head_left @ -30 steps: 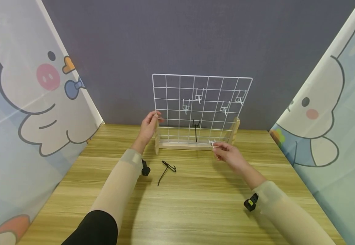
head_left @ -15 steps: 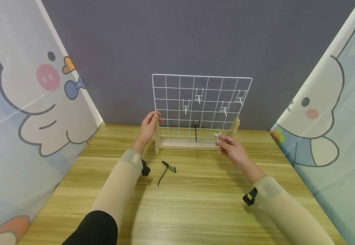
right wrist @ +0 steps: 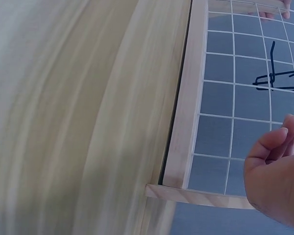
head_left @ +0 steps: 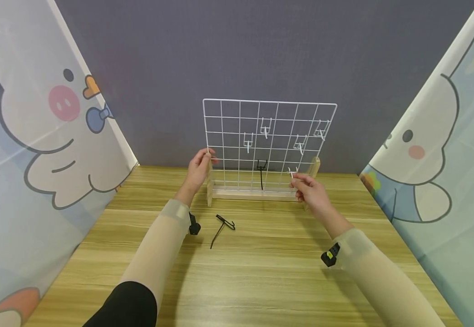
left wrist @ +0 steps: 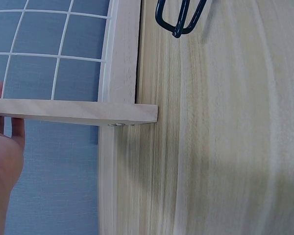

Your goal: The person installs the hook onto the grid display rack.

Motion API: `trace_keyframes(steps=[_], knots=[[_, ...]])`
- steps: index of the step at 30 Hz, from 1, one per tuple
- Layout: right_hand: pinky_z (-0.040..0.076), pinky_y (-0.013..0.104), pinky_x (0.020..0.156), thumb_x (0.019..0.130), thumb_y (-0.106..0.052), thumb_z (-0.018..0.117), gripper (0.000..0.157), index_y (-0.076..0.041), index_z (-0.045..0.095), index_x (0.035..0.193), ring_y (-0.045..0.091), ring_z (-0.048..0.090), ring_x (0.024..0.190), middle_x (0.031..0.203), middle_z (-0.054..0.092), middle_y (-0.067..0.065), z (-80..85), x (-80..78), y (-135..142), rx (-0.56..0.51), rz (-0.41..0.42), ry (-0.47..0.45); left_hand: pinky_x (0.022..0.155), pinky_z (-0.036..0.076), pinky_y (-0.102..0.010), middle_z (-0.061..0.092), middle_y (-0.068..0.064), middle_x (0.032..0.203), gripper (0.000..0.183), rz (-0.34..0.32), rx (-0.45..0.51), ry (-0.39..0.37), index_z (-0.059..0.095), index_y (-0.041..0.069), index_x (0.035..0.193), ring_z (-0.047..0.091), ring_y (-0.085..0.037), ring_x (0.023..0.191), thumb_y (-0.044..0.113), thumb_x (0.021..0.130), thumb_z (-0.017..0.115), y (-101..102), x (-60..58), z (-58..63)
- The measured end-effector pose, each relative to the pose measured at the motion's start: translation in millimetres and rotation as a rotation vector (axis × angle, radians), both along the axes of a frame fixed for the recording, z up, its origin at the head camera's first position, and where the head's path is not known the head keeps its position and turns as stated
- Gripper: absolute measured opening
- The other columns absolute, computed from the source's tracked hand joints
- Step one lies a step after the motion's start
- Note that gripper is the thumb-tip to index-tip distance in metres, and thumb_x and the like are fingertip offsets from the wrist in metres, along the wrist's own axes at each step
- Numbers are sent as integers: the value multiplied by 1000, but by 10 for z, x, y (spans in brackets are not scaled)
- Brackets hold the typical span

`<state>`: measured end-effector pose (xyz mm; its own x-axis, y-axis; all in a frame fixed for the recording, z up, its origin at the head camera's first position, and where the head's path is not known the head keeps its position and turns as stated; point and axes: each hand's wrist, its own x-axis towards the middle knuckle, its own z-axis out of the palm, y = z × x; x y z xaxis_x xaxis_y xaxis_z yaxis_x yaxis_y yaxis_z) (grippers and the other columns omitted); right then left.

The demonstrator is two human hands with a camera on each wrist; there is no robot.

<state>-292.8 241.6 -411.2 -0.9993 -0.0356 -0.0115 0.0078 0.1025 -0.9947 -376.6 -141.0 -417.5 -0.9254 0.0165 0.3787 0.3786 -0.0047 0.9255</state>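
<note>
A white wire grid panel (head_left: 240, 117) stands upright in a wooden base. My left hand (head_left: 198, 169) grips its left side at the top of the wooden upright (left wrist: 73, 110), thumb in front and fingers behind. Between thumb and fingertips, my right hand (head_left: 313, 193) pinches a white wire hook (head_left: 292, 172), held up before the lower right squares of the grid. In the right wrist view that hook is hidden behind the right hand (right wrist: 279, 171). One black hook (head_left: 261, 176) hangs low at the panel's middle, its prong pointing down in the head view.
Several white hooks (head_left: 248, 143) hang higher on the grid, mostly to the right. Another black hook (head_left: 219, 229) lies on the wooden table (head_left: 253, 277) in front of the left upright. A grey wall (head_left: 237, 50) rises behind, with printed cloths (head_left: 24, 127) at both sides.
My right hand has moved up and slightly right with the white hook, from the bottom of the grid to a higher row. The left hand has stayed in place.
</note>
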Motion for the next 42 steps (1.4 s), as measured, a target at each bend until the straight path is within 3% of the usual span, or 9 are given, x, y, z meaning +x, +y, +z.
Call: trace_keyframes(steps=[2, 6, 11, 15, 22, 32, 42], knots=[[50, 17, 65, 114, -22, 61, 42, -2, 56, 151, 2, 55, 73, 99, 73, -11, 22, -20, -11, -7, -4, 9, 117, 47, -55, 64, -41, 129, 40, -5, 6, 0, 56, -10, 141, 73, -38, 117, 22, 119, 44, -4, -2, -5], [47, 17, 63, 114, -21, 61, 41, -3, 57, 150, 2, 54, 71, 100, 72, -9, 54, -73, -31, -21, -16, 11, 118, 47, -50, 62, -43, 130, 40, -17, 16, 0, 55, -11, 142, 65, -56, 127, 20, 120, 43, -5, 0, -8], [49, 17, 66, 112, -22, 66, 34, -9, 63, 143, 3, 54, 70, 99, 76, -11, 73, -126, -55, -25, -50, 13, 117, 48, -47, 64, -42, 130, 39, -12, 5, -5, 56, -9, 141, 68, -50, 125, 22, 119, 44, -5, -1, -10], [48, 16, 64, 110, -19, 69, 29, -12, 65, 138, 3, 53, 68, 93, 76, -15, 79, -161, -72, -52, -76, 26, 119, 47, -53, 65, -40, 128, 38, -12, -2, 0, 59, -6, 139, 71, -42, 119, 23, 119, 45, -10, -15, -16], [48, 16, 63, 109, -14, 68, 18, -15, 68, 128, 2, 51, 65, 89, 77, -16, 81, -198, -79, -97, -101, 29, 119, 47, -49, 67, -39, 126, 37, -10, 1, 18, 60, -6, 138, 65, -56, 125, 22, 119, 46, -11, -29, -25], [47, 15, 61, 110, -14, 67, 32, -5, 65, 140, 2, 51, 65, 89, 76, -16, 72, -236, -89, -71, -125, 17, 117, 49, -49, 70, -32, 119, 34, -2, 12, 22, 61, -5, 136, 72, -39, 115, 20, 118, 47, 2, -16, -16], [47, 17, 59, 111, -10, 63, 41, 2, 58, 150, 4, 52, 63, 85, 74, -14, 194, -182, -127, -59, -126, -42, 120, 48, -53, 70, -30, 120, 38, -4, 4, 15, 57, -9, 139, 72, -40, 117, 22, 119, 47, -6, -23, -19]])
